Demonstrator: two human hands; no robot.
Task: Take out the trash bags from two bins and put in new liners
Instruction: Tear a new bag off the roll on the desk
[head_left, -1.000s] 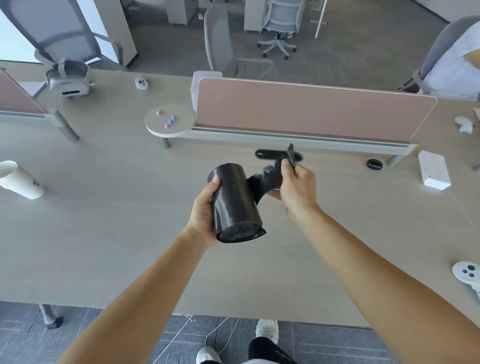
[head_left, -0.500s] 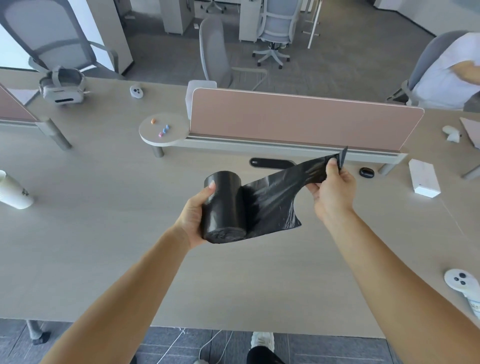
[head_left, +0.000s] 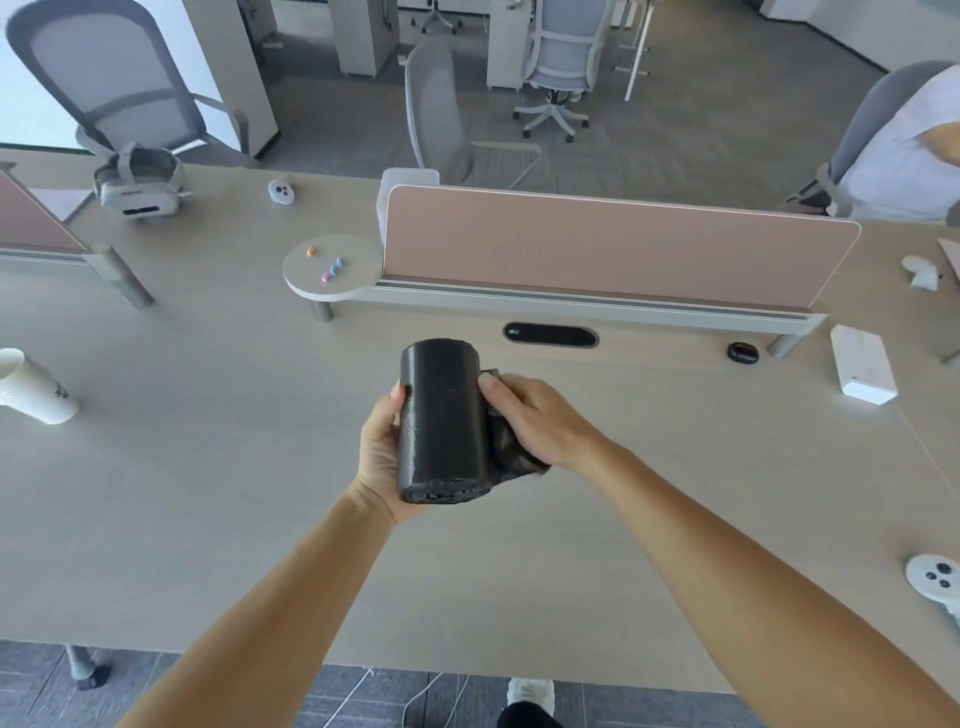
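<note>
roll of black liners (head_left: 444, 415), upright and held clear of the counter (head_left: 208, 467), roughly over its middle. cradled from the left by the left hand (head_left: 382, 457), thumb up along the roll's left wall, fingers wrapped behind and mostly out of sight. met on the other side by the right hand (head_left: 530, 415), thumb laid against the roll's right wall, other fingers curled round a bunched loose tail (head_left: 511, 452) of black film just beside the roll. looks joined to the roll; cannot tell whether any perforation has parted.

as for progress: early in the relining part at best. no bin in view and no full trash bag either, so cannot tell whether either old bag is out. no separate liner free in either hand. left to do, by the look of things: tear one liner off, shake open, fit over a bin's rim, then repeat for the second bin.

further out on the counter: paper cup (head_left: 34, 387) at the far left, white box (head_left: 862, 371) to the right, pink divider (head_left: 613, 249) behind the roll. white headset (head_left: 137, 189) on the far side, controller (head_left: 932, 574) by the right edge. beyond, grey office chairs.
</note>
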